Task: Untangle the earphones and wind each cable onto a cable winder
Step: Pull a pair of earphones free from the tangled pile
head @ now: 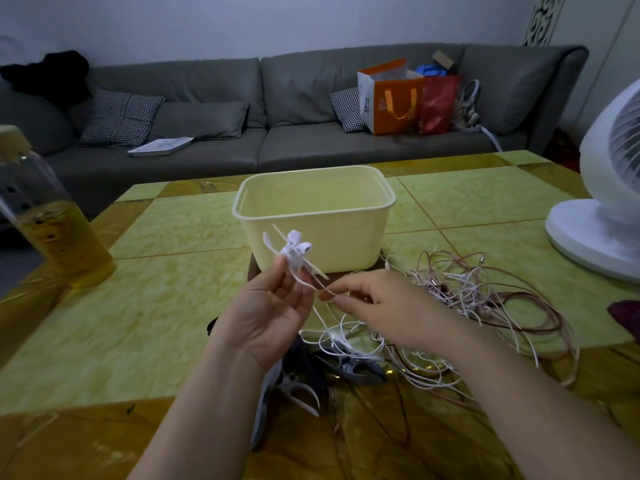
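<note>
My left hand (273, 306) holds up a white cable winder (289, 256) between its fingertips, with two white earbuds (299, 242) sticking out at its top and white cable wrapped on it. My right hand (377, 303) pinches the loose white cable end (323, 289) just right of the winder. Both hands hover in front of a cream plastic tub (313, 209). A tangle of white and pink-brown earphone cables (460, 296) lies on the table to the right and under my right wrist. Grey winder-like clips (349, 365) lie below my hands.
A bottle of yellow liquid (45, 223) stands at the table's left edge. A white fan (602, 209) stands at the right. A dark red object (627, 317) sits at the right edge. Behind the green-tiled table (156, 306) is a grey sofa (277, 109) with bags.
</note>
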A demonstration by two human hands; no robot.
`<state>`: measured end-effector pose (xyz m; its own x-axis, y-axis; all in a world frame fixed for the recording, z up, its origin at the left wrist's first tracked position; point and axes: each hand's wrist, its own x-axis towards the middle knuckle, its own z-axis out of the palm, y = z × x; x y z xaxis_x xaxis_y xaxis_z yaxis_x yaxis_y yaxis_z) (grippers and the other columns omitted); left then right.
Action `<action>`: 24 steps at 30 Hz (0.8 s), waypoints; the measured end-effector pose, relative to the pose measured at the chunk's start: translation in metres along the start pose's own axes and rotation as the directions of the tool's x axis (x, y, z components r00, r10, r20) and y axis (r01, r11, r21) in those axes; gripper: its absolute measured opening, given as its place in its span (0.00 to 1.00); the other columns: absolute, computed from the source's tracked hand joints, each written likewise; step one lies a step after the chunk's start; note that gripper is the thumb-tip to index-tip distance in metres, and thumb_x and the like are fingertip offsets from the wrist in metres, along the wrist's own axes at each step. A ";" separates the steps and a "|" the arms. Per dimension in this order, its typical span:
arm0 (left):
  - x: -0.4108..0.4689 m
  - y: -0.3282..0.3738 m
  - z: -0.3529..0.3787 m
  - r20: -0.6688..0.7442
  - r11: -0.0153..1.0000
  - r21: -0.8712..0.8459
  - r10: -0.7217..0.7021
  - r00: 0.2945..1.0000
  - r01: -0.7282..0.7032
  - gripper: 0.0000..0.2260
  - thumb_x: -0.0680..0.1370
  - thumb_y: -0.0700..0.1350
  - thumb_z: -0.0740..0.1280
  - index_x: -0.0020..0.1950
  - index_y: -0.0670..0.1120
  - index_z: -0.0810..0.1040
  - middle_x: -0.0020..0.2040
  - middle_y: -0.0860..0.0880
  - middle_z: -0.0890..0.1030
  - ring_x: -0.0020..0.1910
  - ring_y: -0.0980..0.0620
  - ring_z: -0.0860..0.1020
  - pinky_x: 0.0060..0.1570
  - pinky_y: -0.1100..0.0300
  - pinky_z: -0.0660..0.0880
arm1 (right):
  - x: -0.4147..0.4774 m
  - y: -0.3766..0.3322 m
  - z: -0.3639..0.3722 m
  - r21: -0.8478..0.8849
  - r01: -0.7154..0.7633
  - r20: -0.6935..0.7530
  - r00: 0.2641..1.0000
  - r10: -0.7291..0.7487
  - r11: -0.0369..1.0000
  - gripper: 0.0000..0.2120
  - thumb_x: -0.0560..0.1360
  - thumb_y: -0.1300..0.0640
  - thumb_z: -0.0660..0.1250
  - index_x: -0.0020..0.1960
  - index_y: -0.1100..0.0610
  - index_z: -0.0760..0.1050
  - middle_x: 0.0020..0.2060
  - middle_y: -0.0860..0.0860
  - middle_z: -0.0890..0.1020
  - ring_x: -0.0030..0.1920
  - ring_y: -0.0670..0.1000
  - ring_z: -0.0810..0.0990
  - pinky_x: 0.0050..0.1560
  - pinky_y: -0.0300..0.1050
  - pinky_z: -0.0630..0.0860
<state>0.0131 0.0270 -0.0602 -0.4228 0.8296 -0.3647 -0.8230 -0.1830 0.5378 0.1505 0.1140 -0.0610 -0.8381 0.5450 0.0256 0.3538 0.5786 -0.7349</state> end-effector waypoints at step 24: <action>-0.012 -0.008 -0.002 0.412 0.380 0.865 -0.161 0.897 -0.329 0.11 0.75 0.46 0.71 0.57 0.47 0.79 0.49 0.50 0.84 0.46 0.55 0.82 0.50 0.58 0.76 | -0.011 0.005 -0.052 0.083 0.047 -0.338 0.941 -0.016 0.995 0.06 0.74 0.50 0.69 0.39 0.47 0.80 0.28 0.37 0.79 0.29 0.37 0.74 0.31 0.26 0.68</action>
<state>0.0237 0.0177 -0.0615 -0.0908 0.9908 -0.1003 0.1546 0.1135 0.9814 0.1826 0.1422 -0.0299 -0.6538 0.7086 0.2654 0.2781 0.5513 -0.7866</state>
